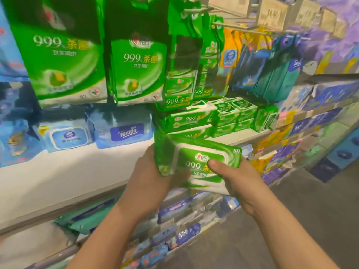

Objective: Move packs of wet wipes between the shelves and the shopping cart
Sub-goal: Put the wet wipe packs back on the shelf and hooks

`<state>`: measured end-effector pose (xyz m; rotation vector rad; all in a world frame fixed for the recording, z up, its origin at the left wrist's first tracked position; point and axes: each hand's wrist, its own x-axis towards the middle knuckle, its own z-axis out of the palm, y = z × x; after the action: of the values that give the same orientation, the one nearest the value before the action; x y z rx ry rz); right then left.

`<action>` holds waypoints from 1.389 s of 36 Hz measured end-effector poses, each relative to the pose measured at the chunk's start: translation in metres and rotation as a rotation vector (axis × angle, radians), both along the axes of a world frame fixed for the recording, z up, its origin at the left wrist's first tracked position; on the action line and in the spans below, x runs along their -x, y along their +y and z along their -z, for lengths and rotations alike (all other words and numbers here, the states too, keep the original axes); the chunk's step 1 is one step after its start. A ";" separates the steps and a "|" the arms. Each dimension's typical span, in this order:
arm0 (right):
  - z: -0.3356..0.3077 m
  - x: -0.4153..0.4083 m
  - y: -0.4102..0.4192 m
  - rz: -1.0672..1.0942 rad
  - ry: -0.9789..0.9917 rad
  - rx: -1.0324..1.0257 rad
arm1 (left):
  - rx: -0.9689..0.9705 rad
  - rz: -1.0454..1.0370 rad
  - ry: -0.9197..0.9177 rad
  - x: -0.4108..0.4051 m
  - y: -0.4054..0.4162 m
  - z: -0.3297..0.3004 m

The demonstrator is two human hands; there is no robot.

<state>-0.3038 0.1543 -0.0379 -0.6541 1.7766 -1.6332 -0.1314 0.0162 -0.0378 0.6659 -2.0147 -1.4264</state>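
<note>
Two hands [194,177] grip green "999" wipes pack [200,162]

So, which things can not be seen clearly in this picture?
- Shopping cart: not in the head view.
- Fingers of left hand and right hand: behind the green rectangular plastic wet-wipes pack they hold.
- Small print on hanging green packs: blurred.
- Lower shelf goods: blurred, partly behind the forearms.

white shelf [58,171] | on it: blue Tempo pack [124,131], light blue pack [67,136] beside it | right end: stack of green packs [189,121], small green packs [233,115]
</note>
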 end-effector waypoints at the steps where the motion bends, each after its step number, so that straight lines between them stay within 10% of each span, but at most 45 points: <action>1: 0.002 0.007 -0.002 0.005 0.008 -0.007 | 0.008 -0.009 -0.010 0.004 -0.002 -0.002; 25: 0.008 0.138 -0.063 -0.224 0.631 0.068 | 0.072 -0.521 -0.189 0.094 -0.001 0.016; 50: 0.029 0.140 -0.067 -0.242 0.488 -0.140 | 0.046 -0.618 -0.146 0.127 0.007 0.031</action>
<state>-0.4438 0.0868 -0.0671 -1.2275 2.0250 -1.2414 -0.2579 0.0231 -0.0690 1.2667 -1.7142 -0.9788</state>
